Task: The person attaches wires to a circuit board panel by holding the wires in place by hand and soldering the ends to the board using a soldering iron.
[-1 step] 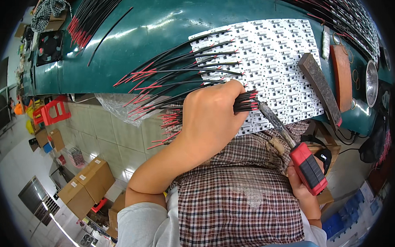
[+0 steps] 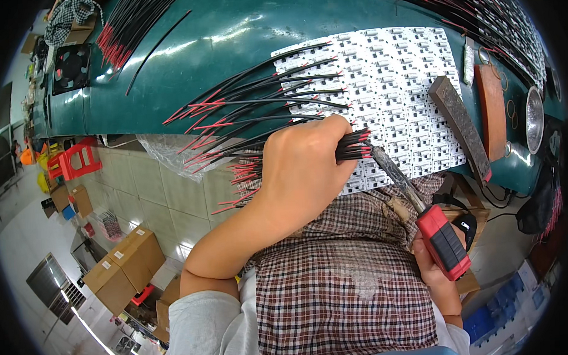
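My left hand (image 2: 309,170) is closed around a bundle of black wires with red tips (image 2: 352,145), at the front edge of a white panel of small circuit boards (image 2: 406,79) lying on the green table (image 2: 229,42). More of these wires (image 2: 250,110) fan out to the left across the panel and the table edge. My right hand (image 2: 434,269), low at the right, grips a red-handled soldering iron (image 2: 446,244). Its metal shaft (image 2: 393,170) points up-left, and its tip meets the red wire ends by my left fingers.
A dark rough bar (image 2: 460,124), a brown oblong pad (image 2: 493,111) and a round metal dish (image 2: 535,118) lie right of the panel. Wire bundles lie at top left (image 2: 128,26) and top right (image 2: 478,14). A black fan (image 2: 72,67), red stool (image 2: 77,159) and cardboard boxes (image 2: 124,264) are at left.
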The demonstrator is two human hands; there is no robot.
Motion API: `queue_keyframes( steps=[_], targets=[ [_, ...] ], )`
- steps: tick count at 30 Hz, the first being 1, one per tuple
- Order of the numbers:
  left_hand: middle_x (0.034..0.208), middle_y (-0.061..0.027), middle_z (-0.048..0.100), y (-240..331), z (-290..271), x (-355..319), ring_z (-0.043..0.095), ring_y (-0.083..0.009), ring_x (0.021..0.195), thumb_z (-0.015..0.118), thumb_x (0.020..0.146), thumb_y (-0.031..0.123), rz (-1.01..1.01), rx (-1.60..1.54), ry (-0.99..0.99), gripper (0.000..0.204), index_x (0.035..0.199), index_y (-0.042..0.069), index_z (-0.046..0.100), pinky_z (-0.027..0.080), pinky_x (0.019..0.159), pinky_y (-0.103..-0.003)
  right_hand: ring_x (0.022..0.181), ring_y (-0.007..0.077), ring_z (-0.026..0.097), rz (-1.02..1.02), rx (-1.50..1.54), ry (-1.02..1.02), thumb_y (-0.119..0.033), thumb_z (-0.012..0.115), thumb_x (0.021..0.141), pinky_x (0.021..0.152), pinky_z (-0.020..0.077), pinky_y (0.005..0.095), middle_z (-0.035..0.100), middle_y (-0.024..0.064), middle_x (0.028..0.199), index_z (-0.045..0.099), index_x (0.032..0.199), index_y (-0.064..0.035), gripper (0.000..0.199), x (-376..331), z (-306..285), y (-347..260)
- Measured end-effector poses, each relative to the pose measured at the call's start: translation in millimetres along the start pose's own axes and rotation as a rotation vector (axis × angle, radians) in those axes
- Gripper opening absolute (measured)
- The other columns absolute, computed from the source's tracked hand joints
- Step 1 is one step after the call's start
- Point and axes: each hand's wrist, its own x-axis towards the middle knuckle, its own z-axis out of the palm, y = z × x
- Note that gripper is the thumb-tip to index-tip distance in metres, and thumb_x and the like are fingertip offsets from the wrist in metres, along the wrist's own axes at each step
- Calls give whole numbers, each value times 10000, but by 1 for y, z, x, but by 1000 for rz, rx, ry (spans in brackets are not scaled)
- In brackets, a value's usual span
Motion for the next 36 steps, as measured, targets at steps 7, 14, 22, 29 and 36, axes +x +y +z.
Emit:
queue_keyframes(
  steps=[7,14,22,29,36],
  targets=[
    [735,-96,708,0,-1,0,689,-258,630,754,731,57,-20,-7,-18,120,835,47,695,518,582,-341,637,324,647,-7,-41,121,-40,729,693,566,512,363,639,153,801,674,919,3,237,-3,1,-4],
    [729,-95,699,-2,-1,2,684,-262,621,756,757,74,15,-37,-2,158,887,35,676,512,580,-345,636,313,628,227,86,88,-75,729,729,579,500,370,650,155,843,677,962,-4,249,-36,5,12],
    [826,-106,712,-13,-6,1,688,-209,629,666,903,44,-38,-158,-66,113,1002,-1,634,524,584,-307,633,305,636,252,92,71,-122,730,807,573,493,376,658,144,826,678,940,-10,181,-35,3,9],
    [848,-78,681,10,-42,4,634,-112,711,657,900,-25,79,174,222,210,1105,9,684,491,600,-252,630,307,635,259,68,50,-143,732,820,568,495,378,656,136,814,676,920,-9,176,-42,-2,10],
    [690,-68,657,17,-9,-19,632,-199,565,737,883,79,-142,-108,-52,144,906,62,597,473,554,-299,638,313,654,134,31,83,-96,727,735,597,521,358,660,162,814,676,939,12,237,-28,-5,0]
  ],
)
